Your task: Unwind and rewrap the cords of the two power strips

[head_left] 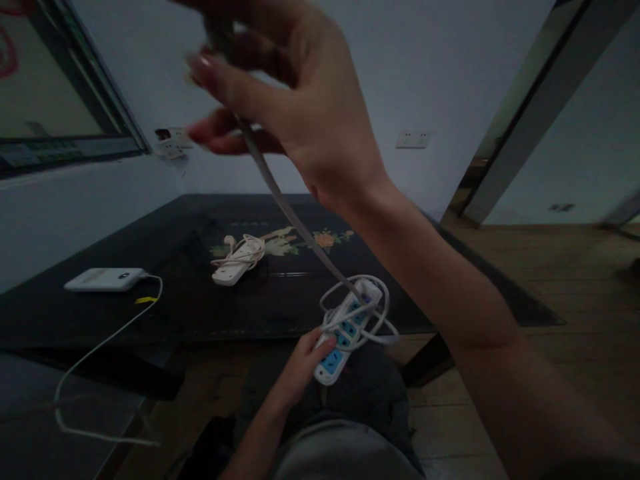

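My left hand (305, 357) grips the near end of a white power strip (331, 363) with blue sockets, held over the table's front edge. Loops of white cord lie around and across the strip's far half. One length of this power cord (284, 203) rises from there, pulled up toward my raised right hand (310, 100). My right fingers are closed on the cord close to the camera, high in the view; the cord's upper end is blurred and partly cut off.
A dark glossy table (190, 313) with a floral pattern stands ahead. On it lie a second white power strip (231, 270), wrapped in its cord, and a white power bank (103, 280) with a cable (83, 360) hanging over the front edge. Wall sockets (413, 139) are behind.
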### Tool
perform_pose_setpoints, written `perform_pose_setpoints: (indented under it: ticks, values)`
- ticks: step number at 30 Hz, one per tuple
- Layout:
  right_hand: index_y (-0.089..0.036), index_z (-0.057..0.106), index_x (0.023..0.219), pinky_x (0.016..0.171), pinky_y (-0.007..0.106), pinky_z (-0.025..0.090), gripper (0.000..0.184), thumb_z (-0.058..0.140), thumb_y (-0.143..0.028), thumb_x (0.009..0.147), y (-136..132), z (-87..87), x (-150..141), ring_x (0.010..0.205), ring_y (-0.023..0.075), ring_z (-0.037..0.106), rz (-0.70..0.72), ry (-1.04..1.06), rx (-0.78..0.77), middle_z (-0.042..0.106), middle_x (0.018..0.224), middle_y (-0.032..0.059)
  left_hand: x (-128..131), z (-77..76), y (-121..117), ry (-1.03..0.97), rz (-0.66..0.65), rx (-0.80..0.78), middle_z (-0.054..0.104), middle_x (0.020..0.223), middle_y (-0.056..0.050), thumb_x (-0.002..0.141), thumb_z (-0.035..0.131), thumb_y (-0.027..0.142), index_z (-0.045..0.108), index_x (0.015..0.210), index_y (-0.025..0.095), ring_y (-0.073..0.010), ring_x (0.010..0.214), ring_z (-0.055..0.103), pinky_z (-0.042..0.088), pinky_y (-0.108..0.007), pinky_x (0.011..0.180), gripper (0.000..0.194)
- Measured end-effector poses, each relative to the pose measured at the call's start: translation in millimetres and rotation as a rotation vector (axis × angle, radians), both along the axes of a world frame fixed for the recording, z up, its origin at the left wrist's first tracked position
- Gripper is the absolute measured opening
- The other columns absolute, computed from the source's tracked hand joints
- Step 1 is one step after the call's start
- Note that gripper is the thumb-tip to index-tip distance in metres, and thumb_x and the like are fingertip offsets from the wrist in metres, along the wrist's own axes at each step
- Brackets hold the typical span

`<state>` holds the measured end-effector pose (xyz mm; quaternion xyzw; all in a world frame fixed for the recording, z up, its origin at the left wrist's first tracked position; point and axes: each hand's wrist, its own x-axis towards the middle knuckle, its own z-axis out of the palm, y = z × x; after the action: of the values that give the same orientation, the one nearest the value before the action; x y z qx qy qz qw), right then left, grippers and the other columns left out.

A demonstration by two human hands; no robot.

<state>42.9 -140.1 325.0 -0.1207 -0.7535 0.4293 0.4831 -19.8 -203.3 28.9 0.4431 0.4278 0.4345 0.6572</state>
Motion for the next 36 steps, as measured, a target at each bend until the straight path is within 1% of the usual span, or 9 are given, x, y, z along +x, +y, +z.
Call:
perform_pose_setpoints:
  ticks: [2, 6, 13, 17, 21, 26, 30, 33, 36]
  values:
    - [-0.020, 0.043, 0.127, 0.065, 0.013, 0.055, 0.039, 0.050, -0.010, 0.090, -3.8, -20.3, 21.0, 0.071, 0.0041, 0.067, 0.063, 0.026, 0.018, 0.056, 0.085, -0.0115, 0.7, -0.4, 1.0, -0.122, 0.083, -0.041, 0.072, 0.084, -0.010, 0.071, 0.070, 0.050, 0.063, 0.103, 0.011, -0.0214, 0.060, 0.067, 0.051, -0.029, 0.052, 0.051]
    - [-0.021, 0.050, 0.125, 0.061, 0.015, 0.058, 0.041, 0.060, -0.016, 0.086, -9.2, -55.8, 60.1, 0.074, 0.0078, 0.068, 0.033, 0.104, -0.145, 0.057, 0.098, -0.0032, -1.0, 3.3, 5.4, -0.271, 0.260, -0.002, 0.072, 0.077, -0.009, 0.068, 0.074, 0.047, 0.063, 0.098, 0.011, -0.0220, 0.060, 0.068, 0.053, -0.028, 0.051, 0.047]
    - [-0.029, 0.058, 0.124, 0.038, 0.010, 0.049, 0.041, 0.061, -0.019, 0.084, -42.5, -120.0, 122.0, 0.058, 0.0053, 0.061, -0.147, 0.240, -0.316, 0.057, 0.098, 0.0011, -7.1, 2.9, 11.2, -0.387, 0.416, 0.037, 0.073, 0.079, -0.011, 0.071, 0.072, 0.047, 0.065, 0.098, 0.009, -0.0221, 0.063, 0.069, 0.055, -0.029, 0.056, 0.046]
    - [-0.028, 0.063, 0.118, 0.040, 0.011, 0.049, 0.039, 0.064, -0.019, 0.080, -37.7, -160.0, 144.3, 0.057, 0.0053, 0.061, -0.352, 0.334, -0.453, 0.059, 0.095, 0.0012, -12.1, 1.1, 11.4, -0.406, 0.457, 0.076, 0.074, 0.082, -0.010, 0.074, 0.070, 0.046, 0.067, 0.098, 0.010, -0.0211, 0.066, 0.069, 0.056, -0.028, 0.058, 0.043]
    - [-0.023, 0.066, 0.112, 0.046, 0.015, 0.051, 0.034, 0.068, -0.022, 0.077, -14.5, -195.5, 159.4, 0.059, 0.0071, 0.062, -0.510, 0.447, -0.597, 0.062, 0.088, 0.0014, -14.8, 4.7, 9.3, -0.443, 0.412, 0.103, 0.074, 0.091, -0.012, 0.074, 0.070, 0.047, 0.067, 0.100, 0.012, -0.0221, 0.070, 0.070, 0.057, -0.030, 0.059, 0.044]
    - [-0.019, 0.066, 0.109, 0.048, 0.017, 0.050, 0.035, 0.069, -0.028, 0.076, 10.8, -228.4, 171.9, 0.060, 0.0096, 0.063, -0.522, 0.464, -0.679, 0.066, 0.086, 0.0033, -17.1, 9.8, 4.2, -0.523, 0.352, 0.087, 0.075, 0.081, -0.009, 0.064, 0.077, 0.050, 0.069, 0.094, 0.013, -0.0229, 0.063, 0.070, 0.056, -0.030, 0.053, 0.048]
    - [-0.018, 0.064, 0.110, 0.050, 0.019, 0.050, 0.041, 0.073, -0.030, 0.072, 24.6, -242.8, 174.6, 0.061, 0.0107, 0.063, -0.514, 0.403, -0.707, 0.067, 0.086, 0.0037, -24.4, -0.8, -0.1, -0.599, 0.290, 0.061, 0.075, 0.076, -0.006, 0.064, 0.078, 0.047, 0.071, 0.089, 0.016, -0.0214, 0.059, 0.069, 0.056, -0.028, 0.052, 0.040]
    - [-0.018, 0.063, 0.111, 0.051, 0.020, 0.049, 0.043, 0.073, -0.031, 0.071, 35.6, -250.3, 170.8, 0.062, 0.0107, 0.063, -0.505, 0.349, -0.696, 0.067, 0.087, 0.0034, -31.2, -16.8, -3.1, -0.634, 0.145, 0.082, 0.075, 0.080, -0.006, 0.070, 0.074, 0.045, 0.072, 0.093, 0.018, -0.0205, 0.058, 0.069, 0.056, -0.028, 0.051, 0.036]
    - [-0.017, 0.063, 0.107, 0.050, 0.020, 0.046, 0.041, 0.072, -0.032, 0.070, 51.0, -251.3, 159.7, 0.059, 0.0098, 0.060, -0.517, 0.278, -0.657, 0.066, 0.080, 0.0014, -35.1, -24.7, -6.7, -0.626, -0.049, 0.101, 0.075, 0.086, -0.009, 0.072, 0.070, 0.049, 0.069, 0.104, 0.019, -0.0230, 0.060, 0.069, 0.056, -0.032, 0.054, 0.044]
